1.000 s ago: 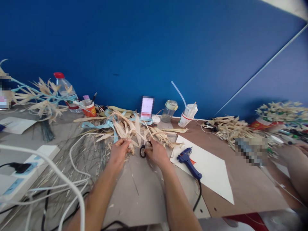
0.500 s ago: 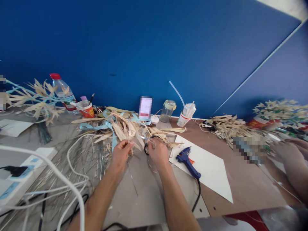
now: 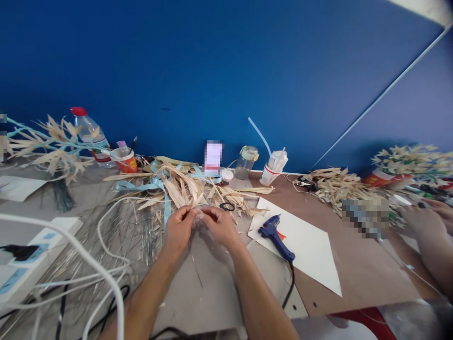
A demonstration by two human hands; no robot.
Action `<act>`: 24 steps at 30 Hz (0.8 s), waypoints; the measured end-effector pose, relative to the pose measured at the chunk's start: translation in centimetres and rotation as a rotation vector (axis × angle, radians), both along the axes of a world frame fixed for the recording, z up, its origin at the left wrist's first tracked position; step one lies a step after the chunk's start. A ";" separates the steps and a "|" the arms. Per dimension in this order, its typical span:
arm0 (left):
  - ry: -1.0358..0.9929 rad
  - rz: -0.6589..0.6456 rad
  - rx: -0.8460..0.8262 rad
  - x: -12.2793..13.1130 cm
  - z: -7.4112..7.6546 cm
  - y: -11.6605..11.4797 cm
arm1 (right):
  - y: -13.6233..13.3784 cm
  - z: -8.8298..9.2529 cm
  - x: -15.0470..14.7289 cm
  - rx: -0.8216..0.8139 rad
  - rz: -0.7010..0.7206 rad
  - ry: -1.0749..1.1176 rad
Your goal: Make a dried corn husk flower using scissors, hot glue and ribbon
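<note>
My left hand (image 3: 180, 227) is closed in a pinch on a small pale piece of dried corn husk (image 3: 198, 210). Fingertip to fingertip with it, my right hand (image 3: 220, 226) pinches the same piece; most of the husk is hidden by the fingers. Just beyond both hands lies a pile of dried husks (image 3: 182, 186), tangled with light blue ribbon (image 3: 139, 186). Black-handled scissors (image 3: 227, 206) rest among the husk scraps beyond my right hand, their blades hard to see.
A blue glue gun (image 3: 278, 238) lies on white card (image 3: 314, 257) at right. Thin wires (image 3: 148, 236), white cables (image 3: 106, 264) and a power strip (image 3: 38, 255) crowd the left. A phone (image 3: 213, 158), glass jar (image 3: 247, 163) and paper cups (image 3: 271, 174) stand behind. A co-worker's hand (image 3: 421, 219) is far right.
My right hand has let go of the scissors, leaving them on the table, and has moved left to meet my left hand at the husk piece. My left hand has barely moved.
</note>
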State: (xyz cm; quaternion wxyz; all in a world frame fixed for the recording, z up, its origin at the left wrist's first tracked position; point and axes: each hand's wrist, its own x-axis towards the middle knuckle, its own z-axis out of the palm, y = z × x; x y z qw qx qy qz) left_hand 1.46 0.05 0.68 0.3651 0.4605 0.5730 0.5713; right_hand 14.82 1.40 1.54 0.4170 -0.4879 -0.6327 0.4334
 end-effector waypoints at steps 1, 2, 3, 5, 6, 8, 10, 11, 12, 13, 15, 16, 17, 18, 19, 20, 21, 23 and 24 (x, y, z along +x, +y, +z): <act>0.008 -0.003 0.003 0.0 -0.1 0.0 | -0.1 0.0 -0.3 -0.021 -0.005 0.041; 0.014 -0.008 -0.001 0.1 -0.1 0.0 | -0.1 -0.1 -0.6 -0.039 -0.026 0.079; 0.014 -0.013 -0.008 0.1 -0.1 0.0 | -0.1 -0.1 -0.7 -0.053 -0.056 0.115; -0.013 -0.031 -0.027 0.3 -0.1 -0.1 | 0.0 -0.3 -0.7 -0.060 -0.109 0.162; -0.053 -0.043 -0.038 0.4 0.0 -0.1 | 0.1 -0.3 -0.6 -0.053 -0.128 0.172; -0.193 -0.078 -0.069 0.6 0.1 -0.2 | 0.4 -0.5 -0.1 -0.035 -0.154 0.178; -0.401 -0.137 -0.104 0.7 0.3 -0.3 | 0.7 -0.7 0.5 -0.039 -0.159 0.190; -0.507 -0.176 -0.123 0.7 0.4 -0.3 | 0.8 -0.7 0.7 -0.046 -0.157 0.204; -0.600 -0.220 -0.140 0.6 0.5 -0.3 | 0.9 -0.8 0.9 -0.056 -0.153 0.220; -0.672 -0.257 -0.156 0.5 0.6 -0.3 | 0.9 -0.8 1.0 -0.068 -0.149 0.235; -0.752 -0.305 -0.184 0.3 0.7 -0.3 | 1.0 -0.8 1.1 -0.091 -0.139 0.259; -0.769 -0.312 -0.193 0.2 0.8 -0.3 | 0.9 -0.7 1.2 -0.103 -0.130 0.264; -0.781 -0.315 -0.198 0.1 0.8 -0.3 | 0.9 -0.6 1.1 -0.114 -0.117 0.265; -0.790 -0.317 -0.202 0.1 0.8 -0.3 | 0.8 -0.5 1.1 -0.124 -0.105 0.265; -0.799 -0.322 -0.203 0.1 0.8 -0.3 | 0.8 -0.3 1.1 -0.133 -0.094 0.267; -0.806 -0.332 -0.204 0.1 0.7 -0.3 | 0.7 -0.2 1.1 -0.143 -0.085 0.271; -0.813 -0.342 -0.202 0.1 0.7 -0.3 | 0.7 -0.1 1.1 -0.152 -0.077 0.278; -0.829 -0.367 -0.195 0.2 0.5 -0.3 | 0.7 -0.1 1.2 -0.167 -0.064 0.302; -0.837 -0.378 -0.191 0.2 0.4 -0.3 | 0.7 -0.1 1.2 -0.173 -0.057 0.316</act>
